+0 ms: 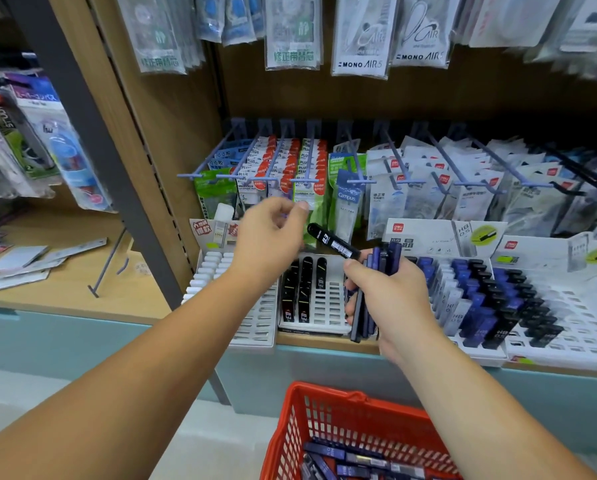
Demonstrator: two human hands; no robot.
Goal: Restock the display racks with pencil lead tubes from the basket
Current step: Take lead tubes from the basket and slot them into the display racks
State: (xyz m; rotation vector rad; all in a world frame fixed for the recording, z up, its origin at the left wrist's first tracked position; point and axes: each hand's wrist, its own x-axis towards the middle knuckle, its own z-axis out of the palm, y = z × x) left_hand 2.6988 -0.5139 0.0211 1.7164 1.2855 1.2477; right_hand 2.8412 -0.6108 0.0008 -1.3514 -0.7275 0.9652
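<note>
the right hand [390,296] is gripping a bundle of blue lead tubes [383,258], its fingers clamped round them, and is pinching one black tube [331,241] that is sticking out up and left toward the left hand [269,237]. the left hand is hovering above the racks, fingers loosely curled and holding nothing. beneath, a white rack [328,306] on the shelf is carrying a few black lead tubes [298,296] in its left slots. a second rack [574,317] to the right is holding rows of blue and black ones. the red basket [290,427] is sitting below, with more tubes [345,459] lying inside.
</note>
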